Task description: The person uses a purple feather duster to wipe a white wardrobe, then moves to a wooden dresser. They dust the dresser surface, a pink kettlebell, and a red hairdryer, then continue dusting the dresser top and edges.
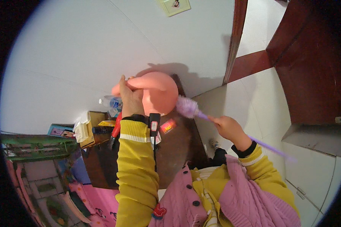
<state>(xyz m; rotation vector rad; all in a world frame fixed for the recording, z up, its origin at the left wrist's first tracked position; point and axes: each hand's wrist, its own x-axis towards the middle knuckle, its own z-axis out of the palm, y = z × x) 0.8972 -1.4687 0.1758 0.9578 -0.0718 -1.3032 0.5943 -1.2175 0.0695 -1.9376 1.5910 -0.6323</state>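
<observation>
Against a smooth pale wall [87, 41], with a pale-yellow picture frame [175, 6] at the top, and with a reddish-brown door [310, 72] and light floor tiles [250, 98] off to the right. Over a dark brown desk [178, 147] set along the wall. Grasping a coral-pink rounded object [165, 92] with the left grip [132, 101], palm at its left side by the thick curved arm, thumb pointing up. Toward the wall side of the desk with that object; cannot tell whether standing there or lifted clear, underside being out of sight. Clenched round the lilac handle of a fluffy purple duster [187, 107] with the right grip [231, 130]. Fluffy head right beside the pink bulge; cannot tell whether touching. Handle slanting down to the right, past the wrist, blurred toward the end. Left of the left wrist, crowded together: a clear plastic bottle [113, 102], a tissue box [90, 130] with white tissue poking out, a dark cylinder [102, 129] and a red-handled item [117, 126]. Just right of that wrist, a black rectangular device [154, 122] with a pale label, and near it a small red-and-yellow box [168, 126]. Farther left, pink patterned cloth [106, 200]; at lower right, white drawers [310, 170]. Dressed in yellow sleeves [136, 170] and a pink cable-knit vest [178, 204] with dark buttons
</observation>
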